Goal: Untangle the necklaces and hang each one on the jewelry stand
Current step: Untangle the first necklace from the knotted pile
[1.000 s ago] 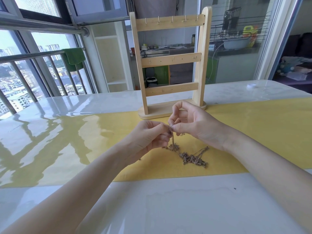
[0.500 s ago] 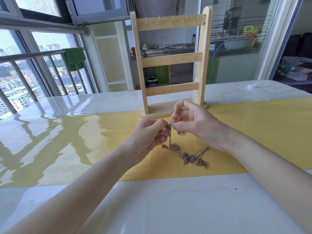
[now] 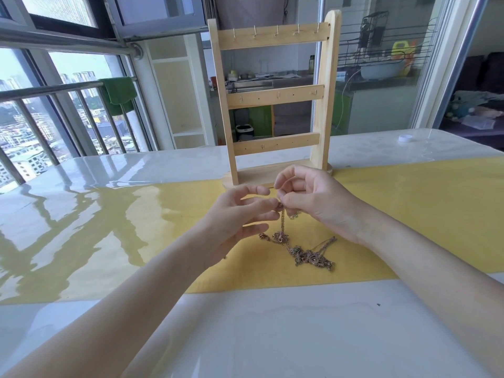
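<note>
A tangled bunch of thin metal necklaces (image 3: 306, 255) lies on the yellow mat (image 3: 409, 214), with one strand rising to my hands. My right hand (image 3: 313, 203) pinches the top of that strand between thumb and fingers just above the mat. My left hand (image 3: 240, 216) is right beside it, fingers spread and relaxed, fingertips close to the strand; I cannot tell whether they touch it. The wooden jewelry stand (image 3: 272, 96) rises just behind my hands, three crossbars with small hooks, all bare.
The glossy white table (image 3: 272, 336) spreads wide in front and to the left. A small white cap (image 3: 405, 138) sits at the far right. A balcony railing (image 3: 68, 88) with a green cloth (image 3: 120, 95) stands beyond the left edge.
My left hand has opened its fingers and let go of its pinch on the strand. My right hand still holds the strand and has lifted it slightly.
</note>
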`<state>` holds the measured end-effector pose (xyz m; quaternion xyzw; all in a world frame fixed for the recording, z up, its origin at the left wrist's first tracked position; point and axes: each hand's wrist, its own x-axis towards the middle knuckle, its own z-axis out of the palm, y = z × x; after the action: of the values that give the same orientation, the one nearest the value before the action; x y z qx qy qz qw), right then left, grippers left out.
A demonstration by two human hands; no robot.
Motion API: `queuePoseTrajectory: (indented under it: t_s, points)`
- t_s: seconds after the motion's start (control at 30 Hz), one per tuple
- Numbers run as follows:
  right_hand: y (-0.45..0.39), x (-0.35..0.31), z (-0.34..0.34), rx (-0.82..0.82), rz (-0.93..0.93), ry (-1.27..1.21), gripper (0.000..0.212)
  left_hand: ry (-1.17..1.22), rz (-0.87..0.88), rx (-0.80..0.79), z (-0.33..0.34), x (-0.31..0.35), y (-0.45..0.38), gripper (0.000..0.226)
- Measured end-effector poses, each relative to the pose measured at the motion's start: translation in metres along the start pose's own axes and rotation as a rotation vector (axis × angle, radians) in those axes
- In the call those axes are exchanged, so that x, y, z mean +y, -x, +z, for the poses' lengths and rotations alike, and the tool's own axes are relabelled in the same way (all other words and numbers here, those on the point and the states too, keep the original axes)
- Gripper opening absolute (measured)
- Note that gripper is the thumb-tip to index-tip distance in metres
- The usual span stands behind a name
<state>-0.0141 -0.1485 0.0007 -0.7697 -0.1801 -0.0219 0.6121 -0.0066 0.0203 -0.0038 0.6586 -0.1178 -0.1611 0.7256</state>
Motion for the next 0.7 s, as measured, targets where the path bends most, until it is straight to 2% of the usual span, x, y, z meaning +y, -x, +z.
queuePoseTrajectory:
  t_s: [0.3,0.53,0.6,0.7]
  points:
    - [0.0011,0.0012,0.0020,-0.031,-0.008,0.020,0.017,0.079,-0.128,-0.141,-0.0017,0.0001,-0.0012,0.024]
    - [0.0005,-0.0005,0.0046,-0.003,-0.009,0.084,0.017,0.086,-0.162,-0.029,-0.0010,0.0001,-0.0018,0.008]
    - [0.0008,-0.0007,0.0049,-0.008,-0.004,0.100,0.017,-0.015,-0.118,0.013,-0.0002,-0.0006,-0.0016,0.003]
    - [0.0013,0.0002,0.0056,-0.015,0.006,0.168,0.019,-0.222,-0.025,0.112,0.0010,-0.0024,-0.0030,0.010]
